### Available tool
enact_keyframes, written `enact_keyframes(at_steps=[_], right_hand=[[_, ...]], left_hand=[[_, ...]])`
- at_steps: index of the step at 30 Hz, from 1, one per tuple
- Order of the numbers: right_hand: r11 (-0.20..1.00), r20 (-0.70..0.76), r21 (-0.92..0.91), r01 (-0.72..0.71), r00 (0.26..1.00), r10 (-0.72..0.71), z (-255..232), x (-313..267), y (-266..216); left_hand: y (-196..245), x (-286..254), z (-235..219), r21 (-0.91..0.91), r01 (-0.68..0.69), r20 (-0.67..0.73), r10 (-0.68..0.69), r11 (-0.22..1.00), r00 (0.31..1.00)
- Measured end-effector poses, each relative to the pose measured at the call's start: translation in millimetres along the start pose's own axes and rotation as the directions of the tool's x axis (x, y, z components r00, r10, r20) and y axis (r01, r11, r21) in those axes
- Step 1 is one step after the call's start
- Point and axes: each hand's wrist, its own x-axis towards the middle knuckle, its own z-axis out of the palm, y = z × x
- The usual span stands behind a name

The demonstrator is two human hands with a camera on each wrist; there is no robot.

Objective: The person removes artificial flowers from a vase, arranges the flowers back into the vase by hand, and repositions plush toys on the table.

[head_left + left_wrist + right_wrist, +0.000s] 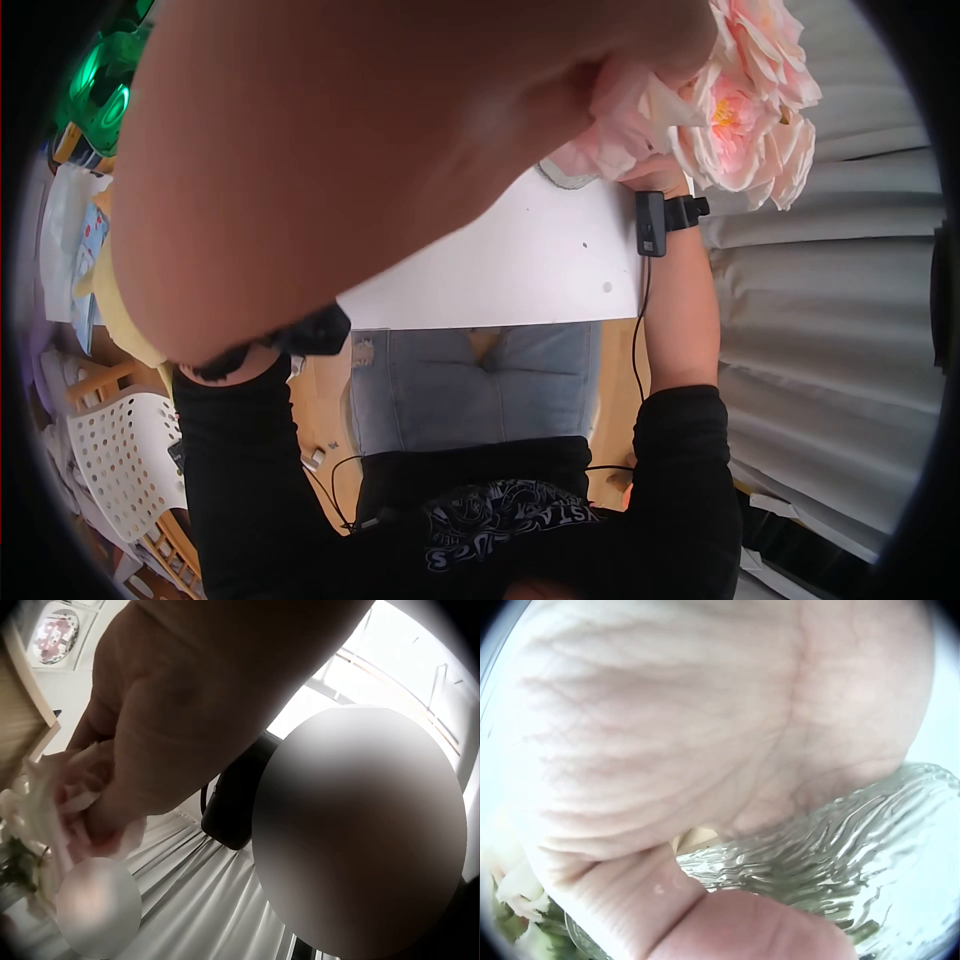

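Observation:
Pale pink open-petalled flowers (735, 125) stand bunched at the upper right of the head view. My left arm is raised across the top of that view, and my left hand (650, 40) reaches in from above. In the left wrist view its fingers curl into the petals of a pink flower (75, 787); the fingertips are buried among them. Below the blooms, my right hand (655, 172) is mostly covered by petals. The right wrist view shows it wrapped around a clear rippled glass vase (907, 847), with green stems visible through the glass.
A white table (480, 270) lies in front of my lap. Grey curtains (820, 300) hang close on the right. To the left are a white perforated chair (130, 460) and a shiny green object (100, 95). A cable (637, 350) runs down from the right wrist camera.

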Motion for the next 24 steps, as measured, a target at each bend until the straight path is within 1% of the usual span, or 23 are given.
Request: enact_keyframes(at_steps=[1,3,4,5,6,7,8,9,10,11,12,14,15,16,18,19,22,23,24], right_hand=[[1.000,-0.039,0.006,-0.021,0.999,0.021,4.2,23.8,1.3],[0.998,-0.120,0.017,-0.064,0.991,0.065,0.2,29.1,4.5],[0.998,-0.116,0.015,-0.066,0.991,0.067,10.0,18.8,-3.6],[0.995,0.263,-0.035,0.097,0.961,-0.085,15.4,1.3,-16.0],[0.965,0.605,-0.019,0.260,0.772,-0.196,22.9,-10.7,-27.2],[0.954,0.713,0.000,0.301,0.668,-0.211,25.2,-2.3,-33.9],[0.955,0.712,-0.002,0.296,0.671,-0.206,15.2,-3.2,-29.1],[0.976,0.608,0.005,0.217,0.774,-0.175,-1.8,-4.3,-21.3],[0.990,0.495,0.022,0.140,0.859,-0.132,-15.6,-4.9,-16.5],[0.987,0.532,0.138,0.087,0.834,-0.148,-27.6,-3.8,-15.2],[0.987,0.536,0.136,0.084,0.832,-0.145,-24.5,-3.9,-15.8],[0.989,0.540,0.085,0.122,0.828,-0.149,-20.5,-8.6,-17.7],[0.984,0.539,0.125,0.131,0.823,-0.178,-19.1,-7.6,-17.4],[0.984,0.540,0.123,0.130,0.823,-0.176,-20.4,-7.2,-16.5],[0.968,0.515,0.097,0.233,0.820,-0.249,-24.6,-6.9,-12.7],[0.968,0.516,0.097,0.233,0.820,-0.249,-27.7,-6.6,-11.5],[0.967,0.476,0.090,0.240,0.842,-0.254,-36.6,-4.3,-9.0],[0.976,0.436,0.077,0.203,0.874,-0.216,-33.8,-4.8,-10.5],[0.984,0.394,0.066,0.165,0.902,-0.177,-33.3,-4.7,-11.3]], left_hand=[[1.7,-17.9,-6.9,-0.004,0.017,-0.004,-0.017,1.000,1.000],[6.8,-25.6,-8.2,-0.013,0.050,-0.014,-0.050,0.999,0.999],[0.6,-25.5,-11.4,-0.016,0.063,-0.019,-0.064,0.998,0.998],[-0.7,-22.7,-6.7,-0.023,0.077,-0.023,-0.077,0.997,0.997],[1.1,-18.2,-3.2,-0.033,0.093,-0.026,-0.093,0.995,0.995],[2.1,-15.4,-0.9,-0.043,0.108,-0.029,-0.109,0.993,0.994],[2.8,-12.5,0.9,-0.053,0.121,-0.033,-0.123,0.991,0.992],[3.8,-8.1,2.9,-0.061,0.133,-0.036,-0.135,0.989,0.990],[5.1,-1.3,5.7,-0.066,0.144,-0.041,-0.147,0.987,0.988],[2.6,14.0,12.0,-0.068,0.157,-0.047,-0.161,0.985,0.986],[2.9,10.3,9.2,-0.072,0.171,-0.052,-0.174,0.983,0.983],[12.3,6.0,11.7,-0.084,0.194,-0.060,-0.199,0.977,0.978],[16.2,5.2,12.0,-0.090,0.204,-0.064,-0.211,0.975,0.975],[14.7,5.1,11.7,-0.096,0.215,-0.068,-0.222,0.972,0.973],[8.1,5.8,11.6,-0.105,0.233,-0.075,-0.241,0.967,0.968],[4.5,5.8,12.1,-0.110,0.242,-0.077,-0.251,0.964,0.965],[-2.8,3.1,13.0,-0.128,0.272,-0.082,-0.283,0.954,0.956],[23.6,-22.7,5.9,-0.136,0.281,-0.083,-0.293,0.950,0.952],[23.4,-23.7,6.0,-0.142,0.289,-0.085,-0.303,0.947,0.949]])
